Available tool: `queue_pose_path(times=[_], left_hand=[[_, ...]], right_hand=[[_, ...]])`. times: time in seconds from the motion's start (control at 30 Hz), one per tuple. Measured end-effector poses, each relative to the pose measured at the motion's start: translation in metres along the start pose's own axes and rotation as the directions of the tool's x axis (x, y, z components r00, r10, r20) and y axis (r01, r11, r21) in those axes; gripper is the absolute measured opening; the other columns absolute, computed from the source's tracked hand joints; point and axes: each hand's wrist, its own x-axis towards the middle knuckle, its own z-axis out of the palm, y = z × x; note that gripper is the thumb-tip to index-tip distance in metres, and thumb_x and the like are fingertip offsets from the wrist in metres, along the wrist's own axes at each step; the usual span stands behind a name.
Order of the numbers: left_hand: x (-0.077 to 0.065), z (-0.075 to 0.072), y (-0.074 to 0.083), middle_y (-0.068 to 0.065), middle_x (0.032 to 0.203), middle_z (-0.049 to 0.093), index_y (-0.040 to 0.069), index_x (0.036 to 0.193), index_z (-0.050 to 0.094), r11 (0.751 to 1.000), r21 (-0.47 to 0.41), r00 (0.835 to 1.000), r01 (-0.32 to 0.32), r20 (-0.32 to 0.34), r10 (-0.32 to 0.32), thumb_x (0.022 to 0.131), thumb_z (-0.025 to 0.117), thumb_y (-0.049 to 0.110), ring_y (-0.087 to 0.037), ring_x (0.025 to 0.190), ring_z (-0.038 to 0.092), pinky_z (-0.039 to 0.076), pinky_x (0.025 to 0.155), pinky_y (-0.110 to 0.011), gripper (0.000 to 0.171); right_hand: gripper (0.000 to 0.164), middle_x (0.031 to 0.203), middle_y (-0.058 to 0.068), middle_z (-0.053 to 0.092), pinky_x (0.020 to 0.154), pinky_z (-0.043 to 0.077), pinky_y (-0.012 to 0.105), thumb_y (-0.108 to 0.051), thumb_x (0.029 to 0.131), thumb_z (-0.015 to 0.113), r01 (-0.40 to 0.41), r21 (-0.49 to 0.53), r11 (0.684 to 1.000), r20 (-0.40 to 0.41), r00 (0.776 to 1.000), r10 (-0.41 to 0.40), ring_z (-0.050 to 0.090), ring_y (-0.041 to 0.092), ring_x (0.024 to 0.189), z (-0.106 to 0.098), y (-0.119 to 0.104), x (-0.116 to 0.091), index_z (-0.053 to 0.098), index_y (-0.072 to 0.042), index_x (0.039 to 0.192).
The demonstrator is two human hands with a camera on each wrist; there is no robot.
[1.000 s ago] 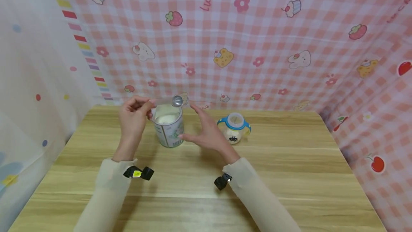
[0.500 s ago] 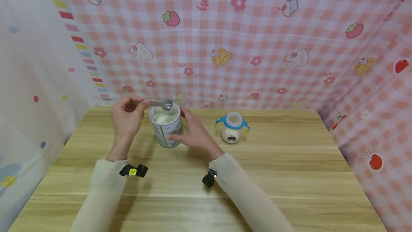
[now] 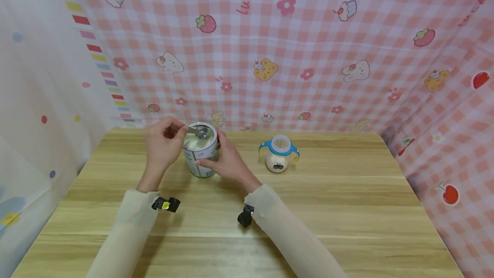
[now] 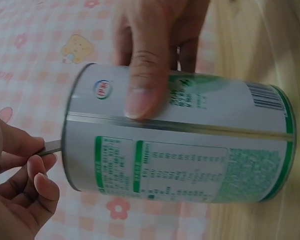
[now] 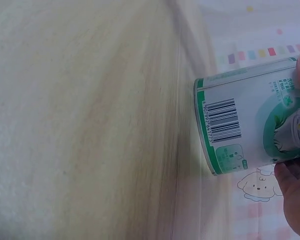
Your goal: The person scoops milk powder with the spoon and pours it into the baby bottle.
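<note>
A white and green milk powder can (image 3: 200, 164) stands upright on the table, its top uncovered and pale powder (image 3: 196, 142) inside. My left hand (image 3: 164, 145) pinches the handle of a metal measuring spoon (image 3: 201, 132), whose round bowl is at the can's mouth. In the left wrist view the spoon handle (image 4: 52, 147) sits between thumb and fingers and passes behind the rim. My right hand (image 3: 229, 160) grips the can from its right side, thumb across the front; the fingers behind are mostly hidden. The right wrist view shows the can's barcode side (image 5: 225, 120).
A baby bottle (image 3: 278, 160) with blue handles and an uncapped top stands right of the can. Both are on a wooden table (image 3: 328, 213). A pink checked cloth (image 3: 239, 55) hangs close behind, with a pale curtain (image 3: 46, 149) at left.
My right hand has moved left and taken hold of the can. The left hand first drew the spoon left, then brought it back right and lowered it to the can's mouth.
</note>
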Motion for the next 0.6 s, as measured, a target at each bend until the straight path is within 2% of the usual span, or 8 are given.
queue_pose_path(times=[0.13,0.27,0.37,0.5,0.6], left_hand=[[-0.0016,0.0033,-0.0042,-0.011,0.07,0.069,0.002,0.078,0.071,0.992,0.054,0.993,-0.111,0.046,0.108,0.085,0.074,-0.005,-0.008,0.057,0.053,0.039,0.053,-0.011,0.01],[-0.0028,0.0053,-0.0054,-0.009,0.071,0.066,0.002,0.077,0.069,0.969,0.11,0.972,-0.219,0.112,0.207,0.084,0.072,-0.007,-0.012,0.056,0.049,0.036,0.052,-0.014,0.012],[-0.0042,0.0063,-0.005,-0.01,0.075,0.066,0.001,0.077,0.069,0.949,0.157,0.953,-0.273,0.176,0.245,0.082,0.068,-0.009,-0.013,0.055,0.049,0.037,0.051,-0.016,0.011],[-0.0066,0.0076,-0.0036,-0.011,0.076,0.066,0.002,0.078,0.068,0.902,0.249,0.923,-0.352,0.255,0.289,0.079,0.065,-0.009,-0.013,0.056,0.051,0.04,0.05,-0.02,0.011],[-0.0081,0.0085,-0.0018,-0.009,0.074,0.066,0.004,0.076,0.068,0.877,0.294,0.91,-0.381,0.286,0.3,0.078,0.066,-0.008,-0.015,0.056,0.053,0.042,0.051,-0.023,0.012]], right_hand=[[0.104,0.154,0.001,0.048,0.112,0.048,0.038,-0.045,0.084,0.083,-0.01,-0.015,1.0,0.001,1.0,0.01,0.052,0.015,0.135,0.0,-0.0011,-0.0004,0.018,-0.025,0.163],[0.103,0.154,0.0,0.049,0.11,0.049,0.037,-0.047,0.085,0.083,-0.023,-0.038,0.999,0.0,1.0,0.023,0.053,0.014,0.133,-0.0003,-0.0012,-0.0007,0.018,-0.025,0.163],[0.104,0.154,0.0,0.049,0.11,0.049,0.037,-0.047,0.084,0.082,-0.024,-0.045,0.999,0.001,1.0,0.024,0.054,0.015,0.132,-0.0002,-0.0014,-0.0007,0.018,-0.024,0.163],[0.104,0.152,0.001,0.05,0.11,0.049,0.037,-0.047,0.084,0.083,-0.018,-0.044,0.999,0.002,1.0,0.018,0.055,0.015,0.131,-0.0002,-0.002,-0.0009,0.019,-0.022,0.163],[0.104,0.152,0.002,0.051,0.109,0.049,0.038,-0.047,0.084,0.083,-0.02,-0.046,0.999,0.004,1.0,0.02,0.055,0.016,0.13,-0.0003,-0.0023,-0.0009,0.019,-0.023,0.163]])
